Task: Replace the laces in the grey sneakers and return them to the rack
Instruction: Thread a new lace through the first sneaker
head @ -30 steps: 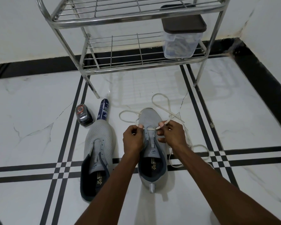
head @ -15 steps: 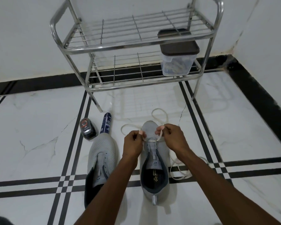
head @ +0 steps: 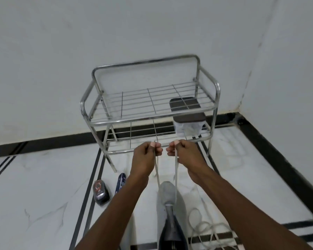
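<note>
Sneaker [head: 167, 193]: on floor, lace [head: 175, 170] through lowest eyelets only.
Left hand [head: 146, 156]: pinches one lace end.
Right hand [head: 183, 153]: pinches the other.
Left: lacing, second sneaker, rack [head: 152, 105].

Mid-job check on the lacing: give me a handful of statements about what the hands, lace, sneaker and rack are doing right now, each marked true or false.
1. The left hand and right hand each pinch one strand of the white lace. True.
2. Both strands run down to the toe end of the grey sneaker on the floor. True.
3. The sneaker sits on the rack's top shelf. False: it is on the floor in front of the rack.
4. The dark-lidded container stands on the rack's lower shelf. True.
5. A loose lace lies left of the sneaker. False: it lies to its right.
</note>
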Available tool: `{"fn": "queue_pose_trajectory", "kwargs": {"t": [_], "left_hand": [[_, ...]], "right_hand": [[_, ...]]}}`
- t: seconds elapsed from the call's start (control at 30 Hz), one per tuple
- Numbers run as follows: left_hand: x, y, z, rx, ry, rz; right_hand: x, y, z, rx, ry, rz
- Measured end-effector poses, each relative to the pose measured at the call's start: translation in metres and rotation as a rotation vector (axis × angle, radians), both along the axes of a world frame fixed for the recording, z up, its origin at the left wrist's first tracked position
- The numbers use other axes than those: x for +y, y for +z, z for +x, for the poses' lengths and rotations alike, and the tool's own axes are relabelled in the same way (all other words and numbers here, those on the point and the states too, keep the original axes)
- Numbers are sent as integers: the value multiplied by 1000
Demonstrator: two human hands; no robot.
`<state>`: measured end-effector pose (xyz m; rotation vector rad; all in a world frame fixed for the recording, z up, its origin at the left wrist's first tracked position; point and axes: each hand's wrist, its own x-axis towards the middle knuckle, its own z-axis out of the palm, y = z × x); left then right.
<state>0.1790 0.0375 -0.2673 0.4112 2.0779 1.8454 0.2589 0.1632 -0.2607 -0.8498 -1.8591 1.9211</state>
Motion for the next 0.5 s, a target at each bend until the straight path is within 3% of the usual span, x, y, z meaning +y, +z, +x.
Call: {"fn": "queue_pose_trajectory", "kwargs": {"t": [0.37,0.5], "left_hand": [[34,134,-29,201,98,97],[40,166,-37,277,104,109]], "right_hand": [[14,157,-41,137,2,295],[18,185,-51,185,-10,365]]}}
